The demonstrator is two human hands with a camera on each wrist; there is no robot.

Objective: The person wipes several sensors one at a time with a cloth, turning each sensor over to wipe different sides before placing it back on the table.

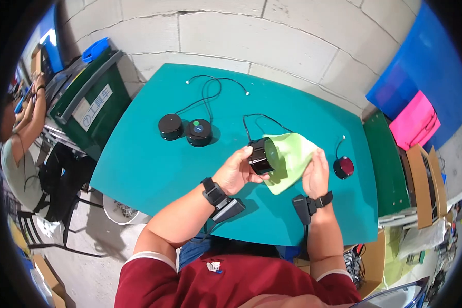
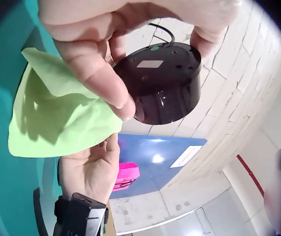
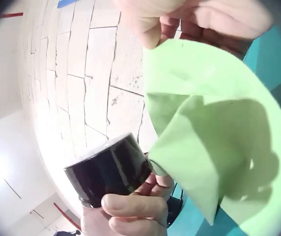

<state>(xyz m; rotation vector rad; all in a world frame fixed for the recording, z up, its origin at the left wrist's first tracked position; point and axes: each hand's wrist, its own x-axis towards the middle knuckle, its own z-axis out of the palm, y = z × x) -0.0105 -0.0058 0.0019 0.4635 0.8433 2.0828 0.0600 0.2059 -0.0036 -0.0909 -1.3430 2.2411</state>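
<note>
My left hand grips a glossy black cylindrical sensor over the middle of the green table. Thumb and fingers wrap its sides, and a thin black cable trails from it toward the back. A light green cloth hangs right beside the sensor, pinched at its edge by my right hand. In the right wrist view the cloth is spread and folded, its near corner close to the sensor. The left wrist view shows the sensor's flat face with a small pale label.
Two similar black sensors with cables lie at the table's left. A smaller one with a reddish top sits at the right. A block wall stands behind the table. A green bin and another person are at the left.
</note>
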